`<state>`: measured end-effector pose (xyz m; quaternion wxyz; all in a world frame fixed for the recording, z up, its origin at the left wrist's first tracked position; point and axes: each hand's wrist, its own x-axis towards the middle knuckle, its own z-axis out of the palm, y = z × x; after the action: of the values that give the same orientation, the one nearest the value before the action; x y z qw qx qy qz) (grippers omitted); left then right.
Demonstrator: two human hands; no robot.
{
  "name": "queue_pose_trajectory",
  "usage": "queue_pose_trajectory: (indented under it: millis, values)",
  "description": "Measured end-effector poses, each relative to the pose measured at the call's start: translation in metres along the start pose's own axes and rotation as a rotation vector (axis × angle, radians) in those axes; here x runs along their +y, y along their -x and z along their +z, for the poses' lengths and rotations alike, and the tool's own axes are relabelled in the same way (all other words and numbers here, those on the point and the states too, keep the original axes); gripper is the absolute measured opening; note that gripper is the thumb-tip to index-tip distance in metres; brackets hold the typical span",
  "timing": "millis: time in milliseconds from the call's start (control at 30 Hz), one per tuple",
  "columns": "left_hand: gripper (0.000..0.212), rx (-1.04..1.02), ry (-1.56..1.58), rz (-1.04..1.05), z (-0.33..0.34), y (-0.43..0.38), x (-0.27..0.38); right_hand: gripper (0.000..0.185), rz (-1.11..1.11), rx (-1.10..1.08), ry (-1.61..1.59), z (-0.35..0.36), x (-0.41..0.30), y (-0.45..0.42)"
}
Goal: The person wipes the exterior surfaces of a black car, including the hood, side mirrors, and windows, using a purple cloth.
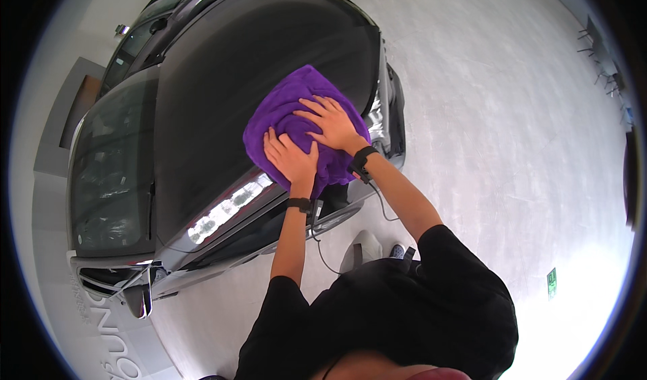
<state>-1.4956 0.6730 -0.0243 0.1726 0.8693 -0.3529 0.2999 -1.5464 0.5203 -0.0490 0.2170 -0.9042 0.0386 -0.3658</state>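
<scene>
A folded purple plush cloth (328, 84) lies on the front corner of a dark car's hood (242, 46), draping over the edge toward the fender. My left hand (290, 157) rests flat on the near part of the cloth, thumb apart from the fingers. Farther forward on it, my right hand (333, 125) lies palm down with fingers spread. Neither hand visibly grips the fabric. The cloth hides the hood corner under it. Black bands with small wired devices circle both wrists.
The windshield (116, 162) and a side mirror (137, 299) are at left. A headlight (376, 114) shows beyond the cloth. Another car (136, 41) stands behind. Pale floor (480, 102) spreads to the right, with a green floor sign (551, 283). Chairs (606, 77) line the far right.
</scene>
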Motion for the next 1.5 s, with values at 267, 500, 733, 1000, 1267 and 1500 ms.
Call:
queue_pose_trajectory:
  millis: [267, 500, 733, 1000, 1267, 1500]
  values:
    - [0.068, 0.150, 0.001, -0.065, 0.019, 0.004, 0.016, 0.058, -0.062, -0.031, -0.141, -0.002, 0.023, -0.012]
    - [0.065, 0.160, -0.039, -0.243, 0.006, 0.006, 0.032, 0.066, -0.168, -0.210, -0.243, -0.010, 0.026, -0.029]
    - [0.059, 0.191, -0.030, -0.385, 0.020, -0.001, 0.049, 0.069, -0.258, -0.320, -0.322, -0.003, 0.044, -0.049]
    - [0.058, 0.205, -0.082, -0.534, 0.025, 0.007, 0.054, 0.067, -0.361, -0.460, -0.388, 0.010, 0.047, -0.066]
    - [0.062, 0.167, -0.083, -0.799, 0.036, 0.004, 0.090, 0.069, -0.609, -0.593, -0.456, 0.024, 0.070, -0.085]
    - [0.067, 0.110, -0.045, -0.766, 0.068, 0.003, 0.080, 0.066, -0.610, -0.549, -0.425, 0.058, 0.104, -0.080]
